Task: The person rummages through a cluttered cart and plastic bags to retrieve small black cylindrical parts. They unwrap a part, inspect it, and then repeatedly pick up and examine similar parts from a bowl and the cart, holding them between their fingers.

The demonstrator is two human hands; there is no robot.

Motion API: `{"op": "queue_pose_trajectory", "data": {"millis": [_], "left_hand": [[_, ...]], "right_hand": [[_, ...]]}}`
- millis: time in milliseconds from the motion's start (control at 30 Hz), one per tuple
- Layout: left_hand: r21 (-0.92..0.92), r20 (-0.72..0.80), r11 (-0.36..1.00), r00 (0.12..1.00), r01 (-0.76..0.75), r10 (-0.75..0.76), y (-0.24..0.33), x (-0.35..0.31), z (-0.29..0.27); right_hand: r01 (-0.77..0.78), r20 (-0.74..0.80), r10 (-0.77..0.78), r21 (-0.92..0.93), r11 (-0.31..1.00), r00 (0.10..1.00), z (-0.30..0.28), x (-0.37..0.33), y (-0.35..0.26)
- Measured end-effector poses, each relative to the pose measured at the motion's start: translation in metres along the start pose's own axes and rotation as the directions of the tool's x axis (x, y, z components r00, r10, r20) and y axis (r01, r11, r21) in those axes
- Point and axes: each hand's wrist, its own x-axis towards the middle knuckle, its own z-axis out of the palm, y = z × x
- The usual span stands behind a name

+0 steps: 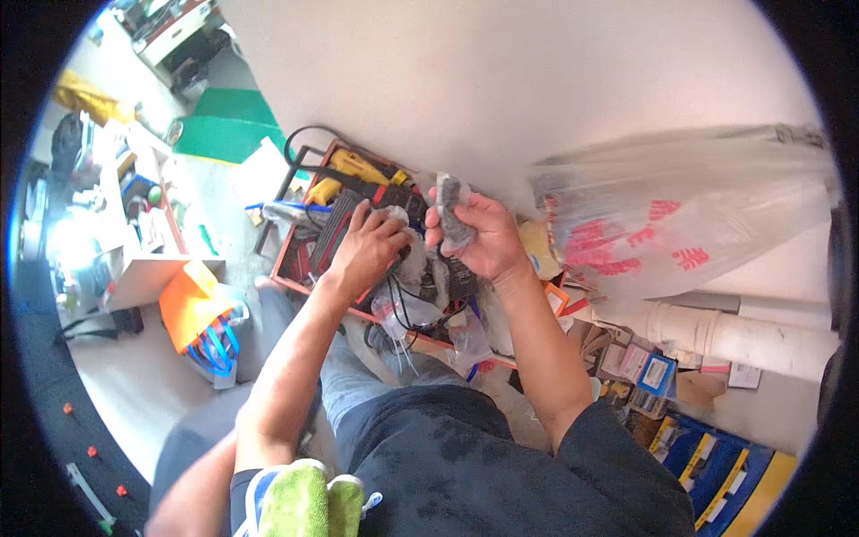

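Observation:
My right hand [484, 234] is closed around a small dark item in a clear plastic bag [455, 208], held up over a drawer-like box with a reddish-brown rim [284, 259]. What the dark item is, I cannot make out. Lower and to the left, my left hand [369, 248] has its fingers curled onto crumpled clear plastic [413, 261] among the box's contents. Beside that hand lie a black case with ridges [336, 229], a yellow power tool [354, 166] and black cables [400, 304].
A large translucent bag with red print [680, 215] bulges at the right, above a white roll [716, 331]. Blue trays [720, 470] stand lower right. At the left are an orange bag [192, 309] and an open drawer [148, 277]. Another person's arm [192, 492] shows lower left.

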Motion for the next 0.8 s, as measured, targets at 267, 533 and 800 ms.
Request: {"op": "queue_pose_trajectory", "data": {"millis": [267, 533, 800], "left_hand": [[-0.173, -0.322, 0.969, 0.92, 0.174, -0.223, 0.03, 0.017, -0.01], [-0.966, 0.077, 0.155, 0.803, 0.206, -0.592, 0.066, 0.02, -0.097], [-0.922, 0.151, 0.231, 0.839, 0.31, -0.522, 0.071, 0.018, -0.129]], "right_hand": [[0.044, 0.006, -0.044, -0.006, 0.999, 0.999, 0.035, -0.039, -0.02], [0.042, 0.134, -0.041, -0.001, 0.999, 0.99, 0.06, -0.05, -0.019], [-0.05, 0.196, 0.069, -0.1, 0.994, 0.978, 0.072, -0.049, -0.019]]}}
